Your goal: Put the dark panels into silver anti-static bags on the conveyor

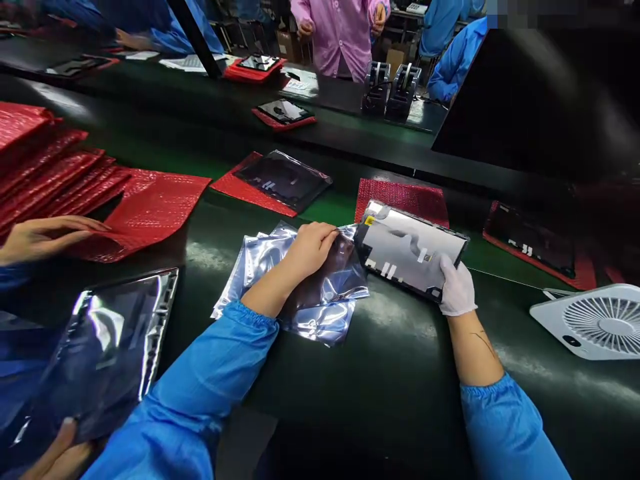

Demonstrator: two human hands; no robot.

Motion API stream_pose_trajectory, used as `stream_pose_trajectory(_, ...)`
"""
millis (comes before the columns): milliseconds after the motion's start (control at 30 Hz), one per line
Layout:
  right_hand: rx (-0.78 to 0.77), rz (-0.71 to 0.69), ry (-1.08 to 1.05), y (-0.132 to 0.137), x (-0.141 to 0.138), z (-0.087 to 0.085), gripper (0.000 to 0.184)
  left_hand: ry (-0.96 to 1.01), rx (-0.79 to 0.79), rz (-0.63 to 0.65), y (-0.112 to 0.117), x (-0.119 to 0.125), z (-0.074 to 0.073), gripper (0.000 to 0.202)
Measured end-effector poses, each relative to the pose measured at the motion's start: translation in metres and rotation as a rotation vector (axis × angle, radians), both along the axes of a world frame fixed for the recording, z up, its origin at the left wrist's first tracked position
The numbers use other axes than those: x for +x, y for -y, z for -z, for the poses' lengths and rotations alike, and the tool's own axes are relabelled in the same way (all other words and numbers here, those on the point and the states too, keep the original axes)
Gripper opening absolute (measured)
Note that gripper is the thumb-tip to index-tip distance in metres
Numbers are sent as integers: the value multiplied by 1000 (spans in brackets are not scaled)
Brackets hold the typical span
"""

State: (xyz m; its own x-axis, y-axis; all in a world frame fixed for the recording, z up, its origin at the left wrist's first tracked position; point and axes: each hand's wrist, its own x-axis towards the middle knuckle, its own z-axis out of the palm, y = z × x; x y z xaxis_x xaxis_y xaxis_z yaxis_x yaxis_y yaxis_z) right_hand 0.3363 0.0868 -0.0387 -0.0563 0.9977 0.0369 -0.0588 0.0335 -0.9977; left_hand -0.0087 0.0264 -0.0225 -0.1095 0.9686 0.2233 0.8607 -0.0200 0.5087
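Observation:
My right hand [457, 290], in a white glove, grips the lower right corner of a display panel [400, 243]. The panel is tilted, its silvery-grey back facing up with white tabs and a yellow patch on it. My bare left hand [316, 250] is closed on the upper edge of a shiny antistatic bag [345, 267], which lies over a loose pile of similar bags [320, 323]. At the bag's right end the panel's left edge meets its mouth; whether it is inside I cannot tell.
At left, a co-worker's hands [47, 239] hold a red bubble bag [160, 200] and a film-wrapped panel [110, 340]. Red bubble bags [40, 153] are piled there. Other panels [285, 179] lie on red bags along the green belt. A white fan [600, 320] stands right; a dark screen [550, 100] overhangs.

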Motion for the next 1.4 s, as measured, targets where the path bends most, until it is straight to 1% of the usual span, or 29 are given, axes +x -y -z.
stream_pose_trajectory(167,-32,-163,109,-1,15,-11,75,-35,-37,-7,2,4,-7,36)
stream_pose_trajectory(233,-59,-226,178,-3,23,-16,77,-40,-36,-6,3,5,-8,35)
stream_pose_trajectory(300,-72,-269,247,-4,29,-21,77,-53,-33,21,4,5,-9,34)
stream_pose_trajectory(400,-70,-299,304,-3,31,-25,78,-51,-26,63,5,6,-10,35)
stream_pose_trajectory(533,-38,-311,380,0,30,-33,82,26,34,87,6,7,-13,36)
stream_pose_trajectory(633,-18,-309,462,2,34,-43,79,43,83,104,8,7,-15,35)
stream_pose_trajectory(733,13,-308,523,3,41,-50,75,59,96,102,9,8,-14,34)
stream_pose_trajectory(800,25,-305,542,2,45,-50,74,74,103,91,9,8,-13,33)
stream_pose_trajectory(933,16,-330,529,-1,46,-45,72,88,127,44,11,9,-12,32)
stream_pose_trajectory(1100,-23,-405,532,3,31,-40,65,26,97,107,16,15,-15,37)
stream_pose_trajectory(1200,18,-442,529,6,24,-41,63,-31,88,102,17,15,-17,39)
stream_pose_trajectory(1267,47,-436,522,7,25,-44,61,-51,82,90,16,13,-19,40)
stream_pose_trajectory(1400,41,-414,530,6,34,-51,59,1,89,107,14,13,-21,40)
